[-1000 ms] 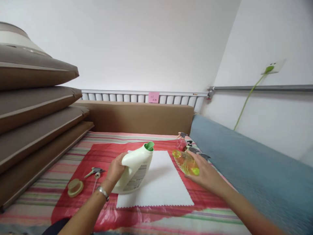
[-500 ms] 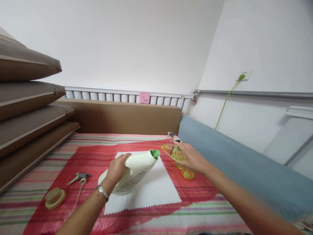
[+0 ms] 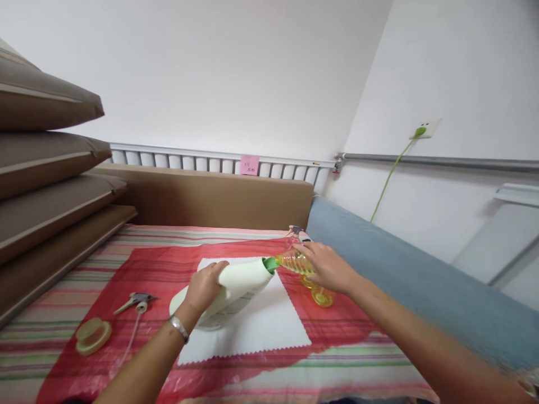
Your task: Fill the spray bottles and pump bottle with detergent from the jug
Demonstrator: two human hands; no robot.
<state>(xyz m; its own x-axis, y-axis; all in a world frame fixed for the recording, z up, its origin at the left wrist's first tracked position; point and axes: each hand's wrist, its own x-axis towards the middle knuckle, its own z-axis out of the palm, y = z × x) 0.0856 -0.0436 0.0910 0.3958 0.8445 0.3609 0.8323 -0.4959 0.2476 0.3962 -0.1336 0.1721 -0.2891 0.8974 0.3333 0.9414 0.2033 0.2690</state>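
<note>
My left hand (image 3: 206, 287) is wrapped round the handle of a pale green-white detergent jug (image 3: 236, 294), tilted so its green spout (image 3: 270, 264) points right. In my right hand (image 3: 328, 264) is a clear yellow ribbed bottle (image 3: 297, 261), tipped almost level with its neck to the left. The bottle's mouth meets the jug's spout; whether liquid flows, I cannot tell. Beneath the jug lies a white zigzag-edged cloth (image 3: 273, 331) on a red plastic sheet (image 3: 155, 269). Just below my right hand sits a yellow transparent object (image 3: 322, 297), partly hidden.
On the left lie a spray trigger head (image 3: 137, 301) with its tube and a beige round cap (image 3: 93, 335). Stacked brown cushions (image 3: 54, 151) rise at the left. A brown panel (image 3: 219, 199) and a blue padded edge (image 3: 404, 269) bound the striped cloth (image 3: 341, 370).
The yellow bottle has moved left and levelled out, bringing its neck to the jug's spout. The jug is nearly where it was, and the camera view has shifted slightly.
</note>
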